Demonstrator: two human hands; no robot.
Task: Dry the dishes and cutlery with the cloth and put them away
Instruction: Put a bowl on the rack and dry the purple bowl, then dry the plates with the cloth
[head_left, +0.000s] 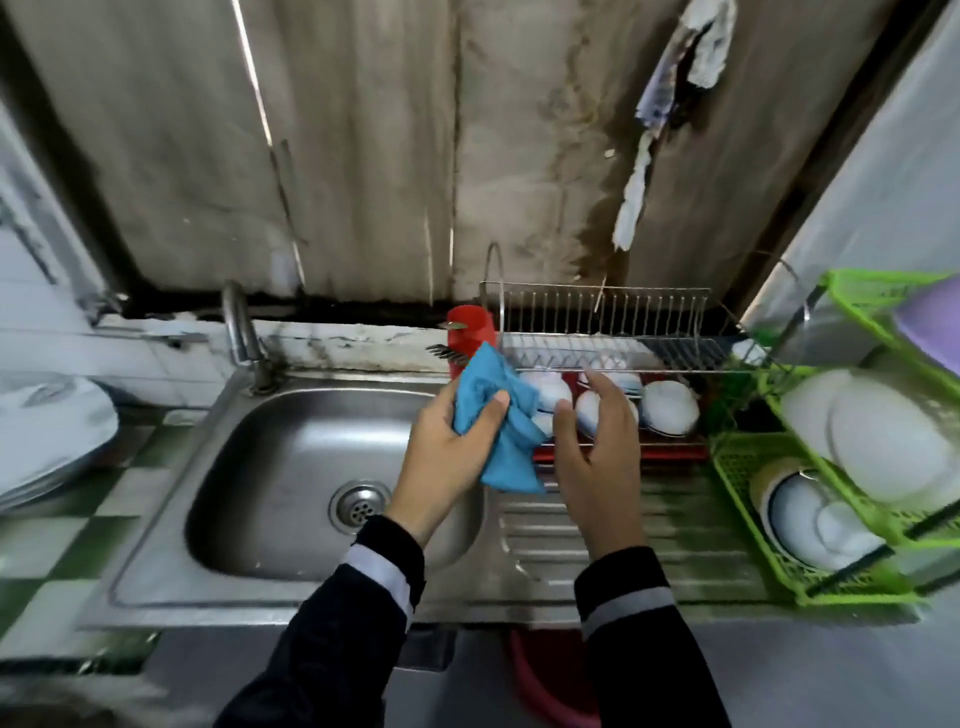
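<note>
Your crumpled blue cloth (496, 415) covers part of the upturned white bowls (670, 409); the green plastic rack (737, 462) is cropped at right.

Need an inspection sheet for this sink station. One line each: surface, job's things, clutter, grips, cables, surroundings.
surface: steel sink unit, basin on the left, ribbed drainboard on the right.
job's things: blue cloth; white bowls in the wire rack; cutlery in the red holder; dishes in the green rack; stack of plates left of the sink.
clutter: rags hanging on the wall.
grips: left hand grips the cloth; right hand open, fingers at a bowl, contact unclear.
cables: nothing seen.
surroundings: tap; stained wall behind.
</note>
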